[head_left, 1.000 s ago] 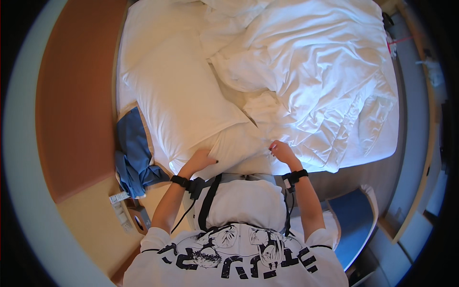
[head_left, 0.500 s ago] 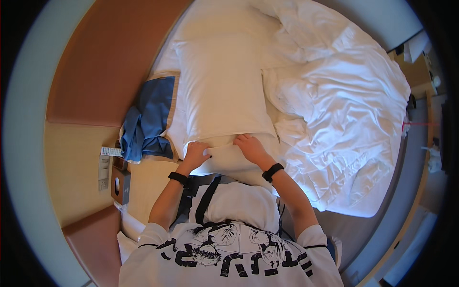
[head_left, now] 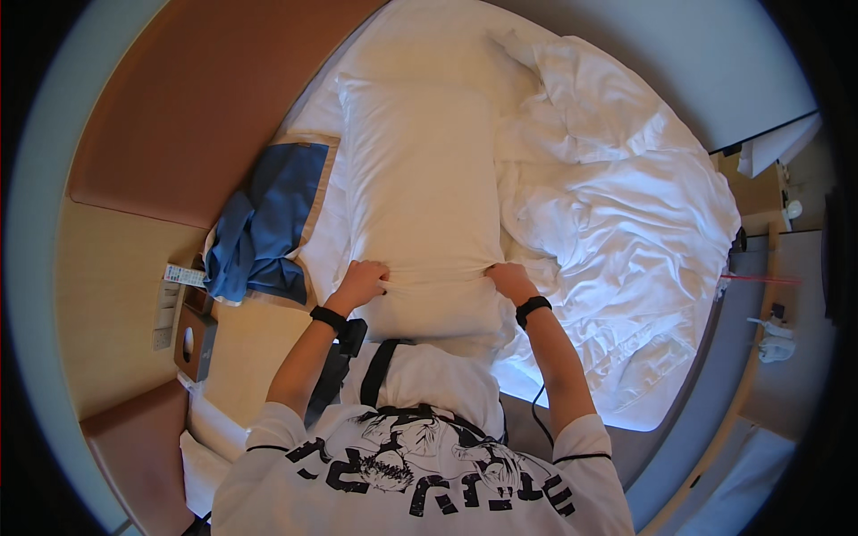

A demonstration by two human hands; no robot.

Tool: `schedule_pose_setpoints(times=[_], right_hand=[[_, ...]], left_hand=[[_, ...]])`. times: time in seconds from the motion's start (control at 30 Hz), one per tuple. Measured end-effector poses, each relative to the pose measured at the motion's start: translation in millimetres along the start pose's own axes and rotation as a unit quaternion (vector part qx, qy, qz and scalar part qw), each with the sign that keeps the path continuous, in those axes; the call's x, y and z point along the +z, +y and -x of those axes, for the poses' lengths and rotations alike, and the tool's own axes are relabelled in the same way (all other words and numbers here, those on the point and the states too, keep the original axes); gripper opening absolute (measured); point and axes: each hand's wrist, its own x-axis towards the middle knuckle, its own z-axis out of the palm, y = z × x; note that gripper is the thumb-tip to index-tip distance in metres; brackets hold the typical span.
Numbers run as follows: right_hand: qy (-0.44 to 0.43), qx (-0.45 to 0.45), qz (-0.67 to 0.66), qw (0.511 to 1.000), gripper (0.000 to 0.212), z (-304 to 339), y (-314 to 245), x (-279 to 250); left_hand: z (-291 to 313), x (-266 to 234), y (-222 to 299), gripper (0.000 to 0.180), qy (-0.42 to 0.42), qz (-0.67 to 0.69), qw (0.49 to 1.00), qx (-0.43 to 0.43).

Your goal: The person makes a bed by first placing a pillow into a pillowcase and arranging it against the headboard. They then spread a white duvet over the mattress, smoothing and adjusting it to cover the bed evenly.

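Observation:
A white pillow in a pillowcase lies lengthwise on the bed in front of me. Its near end reaches almost to my waist. My left hand is closed on the left edge of the pillowcase. On the opposite edge, my right hand pinches the same fabric. Between them the cloth is drawn taut, with creases running across from hand to hand. A dark band circles each wrist.
A rumpled white duvet spreads over the bed's right side. Left of the pillow lies a crumpled blue cloth with beige edging. A tissue box stands by the wall sockets, below the brown headboard.
My hands have moved apart, the right one outward to the pillowcase's right edge. The open flap between them is now pulled together into a taut, creased line.

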Motion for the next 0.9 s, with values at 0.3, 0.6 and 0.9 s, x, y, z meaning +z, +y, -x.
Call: schedule_pose_setpoints(times=[0.3,0.6,0.9], right_hand=[[0.126,-0.028,-0.139,0.982,0.014,-16,-10,-74],[0.246,0.007,-0.259,0.934,0.016,-5,-42,-89],[0.010,0.126,-0.371,0.920,0.045,21,-8,43]], left_hand=[[2,-16,-44,0.019,0.123,0.091,0.985,-0.085],[6,-53,-43,0.019,0.322,0.082,0.941,-0.061],[75,52,-153,0.058,0.160,0.113,0.948,-0.250]])
